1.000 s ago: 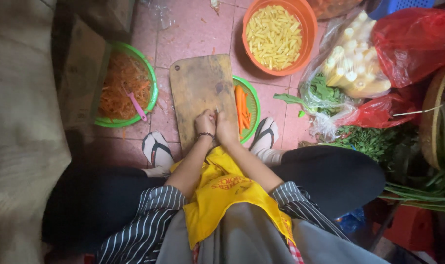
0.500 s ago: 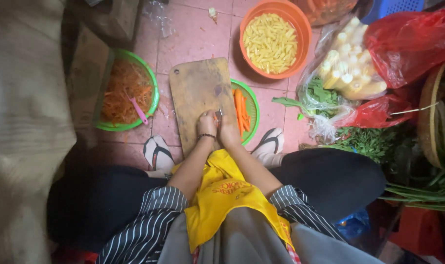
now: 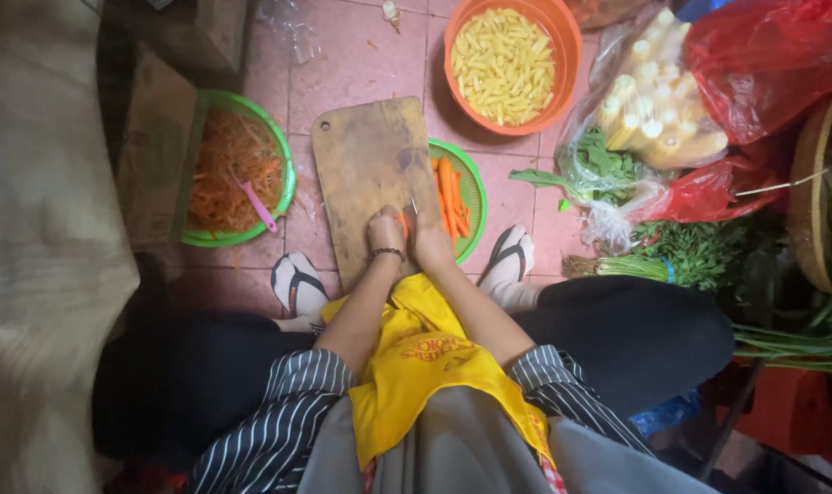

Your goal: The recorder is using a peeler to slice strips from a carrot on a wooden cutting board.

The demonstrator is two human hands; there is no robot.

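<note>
A worn wooden cutting board [image 3: 365, 165] lies on the pink tiled floor between my feet. My left hand [image 3: 385, 236] presses a piece of carrot [image 3: 404, 225] at the board's near edge. Close beside it, my right hand [image 3: 429, 240] grips a knife [image 3: 413, 209] whose blade stands over the carrot. Both hands touch each other. A green basket of whole peeled carrots [image 3: 450, 194] sits partly under the board's right side.
A green basket of shredded carrot [image 3: 231, 169] with a pink peeler [image 3: 258, 205] stands left. An orange basket of pale cut strips [image 3: 504, 60] is at the back. Bags of vegetables [image 3: 654, 119] and herb bunches [image 3: 690, 252] crowd the right. A cardboard box [image 3: 155, 146] stands left.
My hands stay together at the board's near edge, shifting only slightly. The camera view has drifted a little.
</note>
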